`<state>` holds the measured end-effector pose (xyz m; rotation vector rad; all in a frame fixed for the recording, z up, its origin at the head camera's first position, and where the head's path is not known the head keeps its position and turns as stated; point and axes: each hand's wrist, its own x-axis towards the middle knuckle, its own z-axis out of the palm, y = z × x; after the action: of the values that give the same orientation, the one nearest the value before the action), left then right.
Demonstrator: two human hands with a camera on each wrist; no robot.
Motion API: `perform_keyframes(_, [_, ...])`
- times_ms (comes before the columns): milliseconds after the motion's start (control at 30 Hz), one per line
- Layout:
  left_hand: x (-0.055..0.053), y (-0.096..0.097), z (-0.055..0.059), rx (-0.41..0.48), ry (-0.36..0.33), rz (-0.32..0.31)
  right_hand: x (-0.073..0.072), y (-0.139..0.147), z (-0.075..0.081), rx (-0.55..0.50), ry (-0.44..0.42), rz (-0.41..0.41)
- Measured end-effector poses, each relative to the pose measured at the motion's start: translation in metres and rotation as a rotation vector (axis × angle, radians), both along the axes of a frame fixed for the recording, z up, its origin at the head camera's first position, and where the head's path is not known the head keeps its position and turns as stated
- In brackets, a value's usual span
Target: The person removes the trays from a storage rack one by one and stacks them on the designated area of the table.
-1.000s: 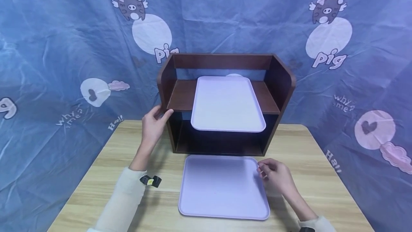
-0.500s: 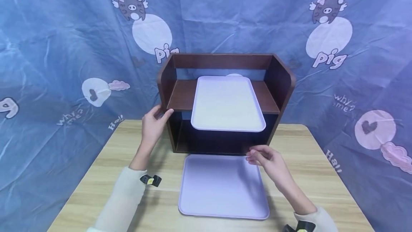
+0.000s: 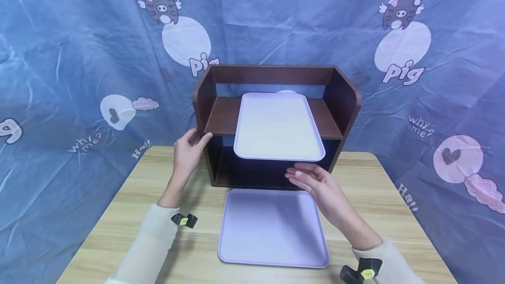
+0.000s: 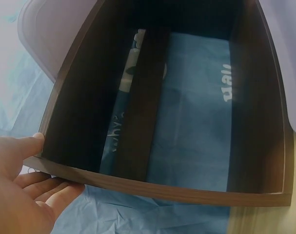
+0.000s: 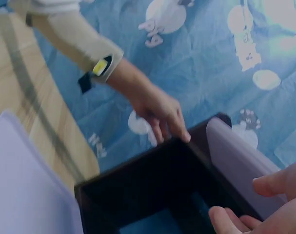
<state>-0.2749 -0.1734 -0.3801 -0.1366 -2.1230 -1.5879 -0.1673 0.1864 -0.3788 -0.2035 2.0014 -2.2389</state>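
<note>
A dark brown two-tier desk shelf [image 3: 272, 75] stands on the table. My left hand [image 3: 187, 154] grips its left side panel at the middle board, thumb on the front edge and fingers outside, as the left wrist view [image 4: 21, 187] also shows. A pale lilac tray [image 3: 279, 126] lies on the middle board with its front end jutting out. Just below that end is my right hand [image 3: 321, 189], fingers extended and holding nothing. In the right wrist view its thumb and fingers [image 5: 279, 209] are spread apart. A second lilac tray [image 3: 272, 227] lies flat in front of the shelf.
The wooden table [image 3: 367, 187] extends on both sides of the shelf. A blue cloth [image 3: 276, 16] with pig prints hangs behind and at both sides. Both forearms wear white sleeves, with small black wrist cameras [image 3: 184, 221].
My right hand has moved up and to the left, from the right edge of the lower tray to just under the upper tray's front end. The left hand has kept its grip.
</note>
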Motion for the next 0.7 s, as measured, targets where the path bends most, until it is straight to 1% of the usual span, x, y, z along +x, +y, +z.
perform_keyframes(167, [0.000, 0.000, 0.000, 0.000, 0.001, 0.000, -0.003, -0.012, 0.011, -0.159, -0.066, 0.031])
perform_keyframes(300, [0.000, 0.000, 0.000, -0.006, 0.004, 0.001, -0.005, -0.020, 0.014, -0.283, -0.070, 0.078])
perform_keyframes(400, [0.000, 0.000, -0.002, -0.015, 0.005, 0.003, -0.005, -0.026, 0.017, -0.358, -0.082, 0.090])
perform_keyframes(567, [0.000, 0.000, -0.002, -0.011, 0.006, 0.009, -0.005, -0.035, 0.022, -0.447, -0.090, 0.055])
perform_keyframes(700, [-0.001, 0.000, -0.002, 0.001, 0.008, 0.008, -0.005, -0.042, 0.028, -0.489, -0.089, -0.001])
